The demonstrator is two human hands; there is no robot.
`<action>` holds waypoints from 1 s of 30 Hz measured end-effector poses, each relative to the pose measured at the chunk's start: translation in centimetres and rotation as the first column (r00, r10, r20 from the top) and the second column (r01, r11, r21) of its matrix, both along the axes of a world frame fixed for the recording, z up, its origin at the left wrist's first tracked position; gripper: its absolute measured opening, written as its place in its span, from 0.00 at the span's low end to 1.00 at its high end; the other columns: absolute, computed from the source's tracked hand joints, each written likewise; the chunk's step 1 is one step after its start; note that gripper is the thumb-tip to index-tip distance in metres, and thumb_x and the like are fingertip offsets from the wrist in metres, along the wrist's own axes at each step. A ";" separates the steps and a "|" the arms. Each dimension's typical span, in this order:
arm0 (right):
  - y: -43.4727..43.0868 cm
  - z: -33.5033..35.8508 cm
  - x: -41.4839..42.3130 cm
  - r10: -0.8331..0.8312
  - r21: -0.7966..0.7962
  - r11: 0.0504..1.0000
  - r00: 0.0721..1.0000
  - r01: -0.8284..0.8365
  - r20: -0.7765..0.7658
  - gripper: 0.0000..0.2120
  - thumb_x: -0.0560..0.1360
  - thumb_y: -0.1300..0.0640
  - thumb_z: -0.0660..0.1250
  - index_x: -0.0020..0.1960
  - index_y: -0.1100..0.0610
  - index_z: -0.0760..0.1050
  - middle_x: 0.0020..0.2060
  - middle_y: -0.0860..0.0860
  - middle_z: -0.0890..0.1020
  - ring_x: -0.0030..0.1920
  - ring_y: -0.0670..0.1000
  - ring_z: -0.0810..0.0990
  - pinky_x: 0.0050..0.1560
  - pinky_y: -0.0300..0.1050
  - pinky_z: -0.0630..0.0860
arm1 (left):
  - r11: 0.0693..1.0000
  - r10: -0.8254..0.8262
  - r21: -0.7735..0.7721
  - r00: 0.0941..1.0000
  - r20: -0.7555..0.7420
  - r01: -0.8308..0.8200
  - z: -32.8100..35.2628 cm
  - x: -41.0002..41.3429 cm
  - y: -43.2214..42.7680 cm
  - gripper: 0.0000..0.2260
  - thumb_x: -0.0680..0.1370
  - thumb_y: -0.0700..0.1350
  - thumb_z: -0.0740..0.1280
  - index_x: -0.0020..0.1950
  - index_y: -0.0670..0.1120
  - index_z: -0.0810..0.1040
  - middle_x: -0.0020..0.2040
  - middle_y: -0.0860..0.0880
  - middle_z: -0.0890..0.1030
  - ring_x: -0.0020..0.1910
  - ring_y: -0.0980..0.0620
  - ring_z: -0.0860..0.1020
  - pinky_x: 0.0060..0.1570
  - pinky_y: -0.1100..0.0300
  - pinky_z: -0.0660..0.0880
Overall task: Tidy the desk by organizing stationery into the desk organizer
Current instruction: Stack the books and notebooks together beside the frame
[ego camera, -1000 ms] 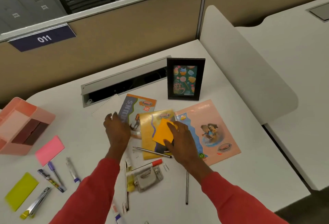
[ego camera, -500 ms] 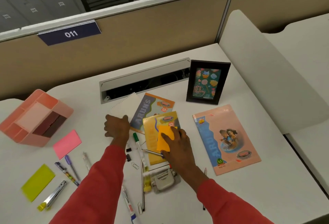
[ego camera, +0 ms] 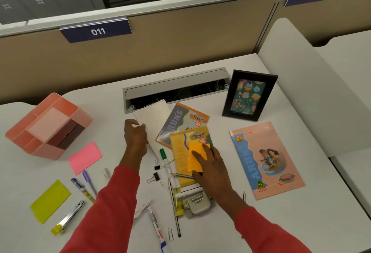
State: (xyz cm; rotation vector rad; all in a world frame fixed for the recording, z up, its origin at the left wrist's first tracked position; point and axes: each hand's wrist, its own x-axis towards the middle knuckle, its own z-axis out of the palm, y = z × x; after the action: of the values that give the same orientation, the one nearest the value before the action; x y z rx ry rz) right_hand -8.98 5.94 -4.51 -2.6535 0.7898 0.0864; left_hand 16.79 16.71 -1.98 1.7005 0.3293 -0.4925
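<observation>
The desk organizer stands by the left edge of the tabletop, and as far as you can see into it, none of the stationery is inside yet. Your right hand lies flat, fingers straight, on the orange sticky pad. The pad sits on the yellow notebook mid-tabletop, and your hand is probably pinning it so it can be slid or lifted free. Your left hand curls over the left edge of the spiral notepad, seemingly pinching it to draw it out of the overlapping pile. A green marker and binder clips lie between your hands, and the purple pen lies nearer the organizer. The notebooks read "ARUN'S", the pink notebook toward the right edge also showing "65". The partition plate behind reads "011", and its neighbour reads "012".
</observation>
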 end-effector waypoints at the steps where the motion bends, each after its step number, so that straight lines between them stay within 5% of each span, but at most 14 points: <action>1: 0.1 0.0 0.0 -0.006 0.016 1.000 1.000 0.005 0.005 0.32 0.75 0.43 0.69 0.76 0.46 0.65 0.78 0.55 0.62 0.78 0.61 0.58 0.73 0.57 0.66 | 1.000 -0.015 0.019 0.998 0.062 0.013 0.2 -0.3 0.4 0.09 0.82 0.40 0.63 0.49 0.53 0.68 0.45 0.45 0.78 0.38 0.48 0.75 0.37 0.51 0.74; 7: 0.7 0.4 -0.2 -0.044 0.044 0.998 0.999 0.043 0.000 0.30 0.75 0.42 0.67 0.75 0.46 0.66 0.78 0.55 0.61 0.79 0.59 0.56 0.77 0.56 0.61 | 0.992 -0.042 0.124 0.841 0.539 -0.030 3.3 -0.8 4.1 0.04 0.84 0.43 0.60 0.57 0.48 0.65 0.36 0.46 0.72 0.27 0.55 0.66 0.28 0.60 0.63; 13: 0.9 0.3 0.2 -0.175 -0.013 0.984 0.972 0.180 0.158 0.13 0.76 0.41 0.67 0.52 0.49 0.77 0.68 0.55 0.73 0.69 0.57 0.70 0.68 0.53 0.71 | 0.989 0.017 0.088 0.682 0.731 -0.119 7.7 0.5 7.4 0.08 0.84 0.44 0.60 0.60 0.41 0.66 0.38 0.45 0.73 0.27 0.61 0.67 0.30 0.66 0.63; 17: 1.8 -0.4 1.0 -0.126 -0.071 0.988 0.984 0.135 0.123 0.11 0.76 0.46 0.69 0.50 0.53 0.77 0.69 0.57 0.74 0.71 0.59 0.71 0.71 0.56 0.69 | 0.985 0.112 0.014 0.693 0.712 -0.174 8.8 1.7 9.3 0.06 0.83 0.46 0.61 0.57 0.49 0.65 0.38 0.58 0.77 0.38 0.62 0.73 0.42 0.61 0.72; 21: 5.1 -0.3 2.5 -0.063 -0.013 0.998 0.992 0.065 0.105 0.14 0.80 0.46 0.63 0.59 0.55 0.76 0.76 0.56 0.67 0.79 0.58 0.60 0.74 0.54 0.66 | 0.976 0.192 -0.028 0.786 0.588 -0.218 8.2 2.4 10.9 0.09 0.83 0.48 0.62 0.61 0.49 0.66 0.58 0.47 0.79 0.56 0.49 0.79 0.54 0.52 0.79; 26: 8.1 0.7 3.8 0.042 0.142 0.988 0.994 -0.057 0.103 0.14 0.83 0.48 0.57 0.65 0.50 0.74 0.80 0.51 0.59 0.80 0.53 0.54 0.76 0.50 0.60 | 0.976 0.215 -0.099 0.830 0.515 -0.192 7.5 1.3 12.0 0.11 0.83 0.45 0.63 0.64 0.45 0.67 0.63 0.49 0.77 0.59 0.52 0.78 0.53 0.61 0.78; 30: 6.1 0.5 4.0 -0.205 0.089 0.977 0.963 0.192 0.177 0.23 0.81 0.44 0.61 0.73 0.52 0.70 0.78 0.53 0.63 0.77 0.56 0.63 0.73 0.55 0.67 | 0.961 0.272 -0.173 0.865 0.421 -0.217 6.7 0.6 12.9 0.07 0.82 0.44 0.65 0.59 0.50 0.71 0.54 0.58 0.81 0.50 0.61 0.80 0.45 0.66 0.77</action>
State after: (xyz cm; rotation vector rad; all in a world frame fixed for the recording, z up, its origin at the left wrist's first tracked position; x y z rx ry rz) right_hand -4.97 12.08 -4.00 -2.4566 0.9648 -0.1797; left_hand 17.41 29.59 4.73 1.5712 0.1747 0.0693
